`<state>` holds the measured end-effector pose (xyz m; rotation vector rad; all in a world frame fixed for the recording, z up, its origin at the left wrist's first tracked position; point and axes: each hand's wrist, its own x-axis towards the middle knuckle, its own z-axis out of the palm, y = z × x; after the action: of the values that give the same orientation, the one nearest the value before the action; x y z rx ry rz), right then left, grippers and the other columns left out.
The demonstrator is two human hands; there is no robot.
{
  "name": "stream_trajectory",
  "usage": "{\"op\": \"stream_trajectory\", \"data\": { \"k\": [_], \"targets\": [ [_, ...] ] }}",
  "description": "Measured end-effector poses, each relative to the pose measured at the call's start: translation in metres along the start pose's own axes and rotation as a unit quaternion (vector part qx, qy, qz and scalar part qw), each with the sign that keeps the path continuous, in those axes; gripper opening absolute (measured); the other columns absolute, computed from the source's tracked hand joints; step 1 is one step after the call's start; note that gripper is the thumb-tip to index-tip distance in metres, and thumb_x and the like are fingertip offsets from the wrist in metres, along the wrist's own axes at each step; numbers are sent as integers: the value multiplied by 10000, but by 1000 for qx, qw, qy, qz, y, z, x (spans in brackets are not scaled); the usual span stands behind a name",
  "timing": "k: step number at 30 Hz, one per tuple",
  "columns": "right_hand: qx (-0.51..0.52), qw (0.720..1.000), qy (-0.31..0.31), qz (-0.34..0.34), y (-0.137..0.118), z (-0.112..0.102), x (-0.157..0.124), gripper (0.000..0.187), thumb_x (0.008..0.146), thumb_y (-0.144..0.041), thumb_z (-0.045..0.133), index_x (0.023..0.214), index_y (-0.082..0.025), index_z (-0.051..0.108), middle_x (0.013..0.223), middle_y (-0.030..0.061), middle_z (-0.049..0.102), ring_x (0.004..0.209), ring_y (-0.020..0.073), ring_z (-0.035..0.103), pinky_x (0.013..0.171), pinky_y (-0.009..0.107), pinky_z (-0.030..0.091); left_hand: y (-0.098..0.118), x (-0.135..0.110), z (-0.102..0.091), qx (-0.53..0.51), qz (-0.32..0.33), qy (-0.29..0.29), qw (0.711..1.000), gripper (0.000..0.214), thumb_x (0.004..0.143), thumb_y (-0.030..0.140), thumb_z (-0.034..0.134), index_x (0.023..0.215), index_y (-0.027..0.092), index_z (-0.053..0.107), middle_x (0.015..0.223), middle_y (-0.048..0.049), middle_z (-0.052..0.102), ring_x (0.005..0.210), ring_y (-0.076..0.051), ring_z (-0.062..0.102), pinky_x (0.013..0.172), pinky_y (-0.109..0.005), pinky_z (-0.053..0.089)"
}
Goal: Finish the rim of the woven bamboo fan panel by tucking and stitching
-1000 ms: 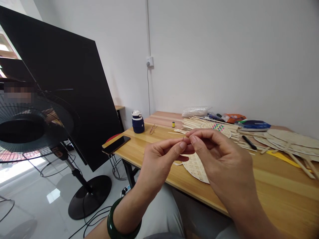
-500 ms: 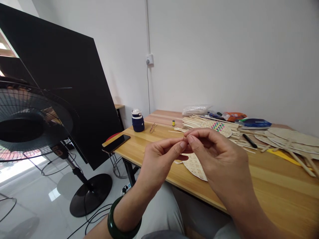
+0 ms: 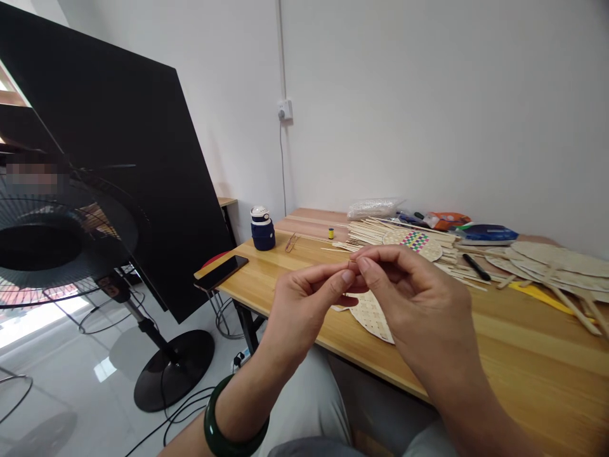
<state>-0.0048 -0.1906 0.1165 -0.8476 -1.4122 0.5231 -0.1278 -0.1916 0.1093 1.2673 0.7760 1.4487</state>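
Observation:
My left hand [image 3: 307, 304] and my right hand [image 3: 419, 304] meet in front of me above the table edge, each closed in a pinch with fingertips almost touching. Something tiny sits between the fingertips, too small to name. Behind and below them, a round woven fan [image 3: 373, 317] lies on the table, partly covered by my right hand. A dark green bangle [image 3: 219, 419] circles my left wrist.
On the wooden table [image 3: 518, 355] are a phone [image 3: 222, 271], a blue bottle [image 3: 262, 231], a yellow thread spool [image 3: 331, 234], bamboo strips [image 3: 366, 235], a black pen [image 3: 476, 268] and stacked woven fans [image 3: 556, 263]. A standing fan [image 3: 47, 247] is at left.
Both hands keep nearly the same pinched pose, with the fingertips a touch further apart. The view has shifted very slightly.

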Motion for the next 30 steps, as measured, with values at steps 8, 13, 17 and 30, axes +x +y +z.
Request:
{"op": "stream_trajectory", "data": {
  "k": [8, 13, 17, 30],
  "targets": [
    [29, 1000, -1, 4, 4, 0, -1, 51, 852, -219, 636, 819, -199, 669, 796, 1, 716, 690, 109, 687, 622, 176, 581, -2, 0, -2, -15, 3, 2, 1000, 127, 823, 237, 693, 906, 191, 777, 831, -46, 782, 826, -180, 737, 683, -209, 578],
    [28, 1000, -3, 4, 5, -1, -1, 47, 848, -209, 634, 812, -204, 664, 798, -6, 710, 681, 100, 683, 618, 161, 579, -3, 0, -2, 3, 4, -1, 1000, 130, 820, 244, 695, 902, 188, 779, 830, -48, 781, 806, -185, 738, 686, -225, 580],
    [27, 1000, -3, -2, 6, -1, -1, 50, 845, -212, 636, 804, -207, 662, 784, -10, 707, 668, 97, 681, 604, 155, 576, -4, 0, -2, -8, 4, -3, 1000, 119, 813, 239, 701, 891, 197, 781, 823, -43, 781, 816, -185, 738, 680, -215, 577],
    [15, 1000, -1, 2, 6, 0, -2, 59, 848, -220, 629, 797, -203, 654, 809, -5, 704, 716, 101, 678, 630, 155, 578, -5, 1, -2, -8, 2, -6, 1000, 120, 805, 241, 710, 888, 197, 784, 835, -48, 781, 796, -182, 737, 684, -224, 586]
  ]
}}
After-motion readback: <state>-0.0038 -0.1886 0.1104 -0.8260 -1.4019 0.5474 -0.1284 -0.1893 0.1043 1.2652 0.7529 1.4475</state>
